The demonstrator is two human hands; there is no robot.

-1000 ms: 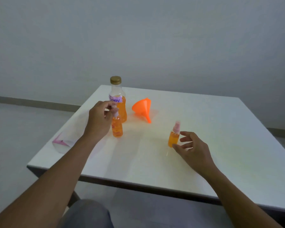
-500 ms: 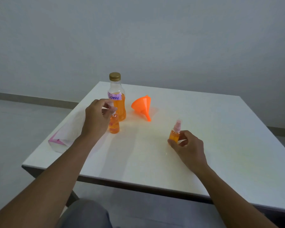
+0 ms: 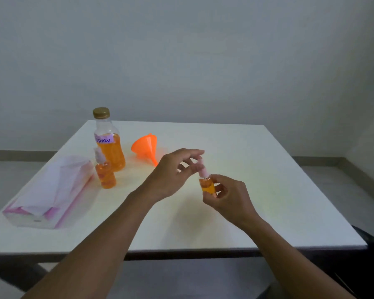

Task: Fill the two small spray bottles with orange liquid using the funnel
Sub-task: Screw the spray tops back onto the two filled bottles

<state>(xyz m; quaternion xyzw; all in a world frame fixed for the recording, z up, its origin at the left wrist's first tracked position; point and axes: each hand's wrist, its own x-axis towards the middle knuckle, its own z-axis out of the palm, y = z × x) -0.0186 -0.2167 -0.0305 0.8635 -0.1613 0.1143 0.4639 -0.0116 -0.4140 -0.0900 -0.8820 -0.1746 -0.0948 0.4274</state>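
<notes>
Orange-filled and light, the small spray bottle [image 3: 207, 186] is held above the bench [image 3: 268, 190], its likely slippery body pinched in the right hand [image 3: 227, 196] while the left hand [image 3: 171, 171] grips the pink pump top [image 3: 202, 169], the best place to twist.

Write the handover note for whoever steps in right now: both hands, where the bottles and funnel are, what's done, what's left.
Right hand: holds the small spray bottle by its body, above the table.
Left hand: fingertips pinch that bottle's pink spray top.
Second spray bottle: stands capped, in front of the big "Spray" bottle, beside the plastic bag.
Funnel: on its side, right of the big bottle.
Done: both small bottles hold orange liquid; big bottle capped.
Left: whether the held top is tight cannot be told; check it, set the bottle down.
</notes>
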